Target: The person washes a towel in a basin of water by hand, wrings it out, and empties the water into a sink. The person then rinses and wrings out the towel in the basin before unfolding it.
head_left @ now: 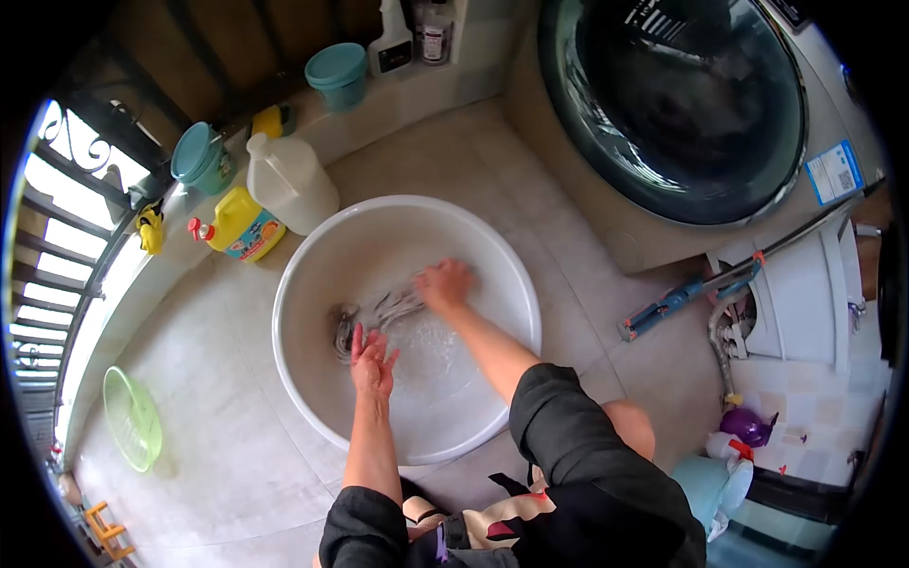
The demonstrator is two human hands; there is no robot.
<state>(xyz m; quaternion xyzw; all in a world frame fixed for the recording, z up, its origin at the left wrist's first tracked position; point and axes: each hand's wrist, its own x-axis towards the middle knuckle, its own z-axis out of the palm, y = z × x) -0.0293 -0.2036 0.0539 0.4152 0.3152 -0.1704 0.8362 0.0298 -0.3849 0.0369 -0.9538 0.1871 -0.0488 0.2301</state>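
Note:
A large white basin (289, 379) stands on the floor in front of me with a little water in its bottom. In it lies a wet, grey-white bundle of twisted strands (393, 308), darker and bunched up at its left end; I cannot make out whether it is a cloth or a mop head. My left hand (373, 367) hovers just below that bundle, fingers spread, nothing in them. Over the right end of the strands is my right hand (445, 284). Its fingers are blurred, so their grip on the strands cannot be made out.
Behind the basin stand a white jug (289, 185) and a yellow bottle (246, 225) with a red cap. Teal buckets (336, 76) sit along the ledge. A front-loading washing machine (606, 204) fills the upper right, a blue-grey mop (672, 301) leaning nearby. A green basket (133, 418) lies left.

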